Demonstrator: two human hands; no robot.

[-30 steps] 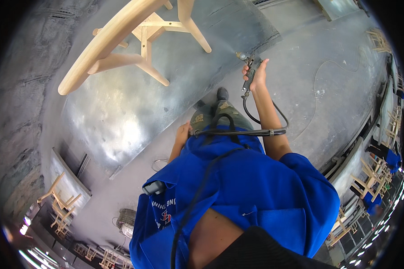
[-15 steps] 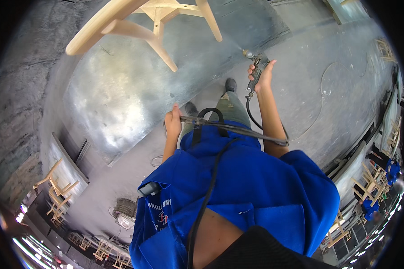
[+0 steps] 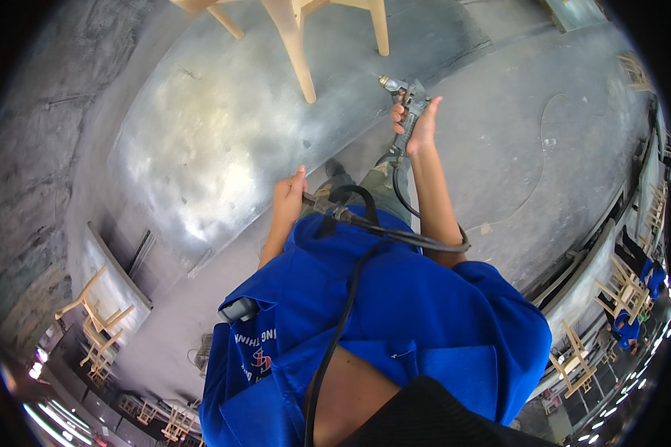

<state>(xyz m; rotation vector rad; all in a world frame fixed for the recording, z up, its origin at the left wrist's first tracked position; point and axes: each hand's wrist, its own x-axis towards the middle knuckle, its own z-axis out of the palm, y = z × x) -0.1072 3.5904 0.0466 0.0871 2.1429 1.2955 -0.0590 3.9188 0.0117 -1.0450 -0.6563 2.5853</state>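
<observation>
My right hand is wrapped round the grip of a metal spray gun, its brass-tipped nozzle pointing up and left. A faint mist shows just beyond the nozzle. From the gun's lower end a dark hose loops down past my right forearm and across my waist. My left hand is closed round the dark hose bundle in front of my body. Ahead of both hands is a pale wooden chair, its legs showing and its upper part cut off by the frame's top edge.
A grey, paint-dusted metal sheet spreads below the chair. On the right, a thin line trails over the floor. Wooden chairs are stacked at the lower left, and more chairs stand near people in blue at the right.
The chair has turned and sits higher in the picture, with less of it showing. My right hand and the spray gun have shifted slightly left. My left hand keeps hold of the hose.
</observation>
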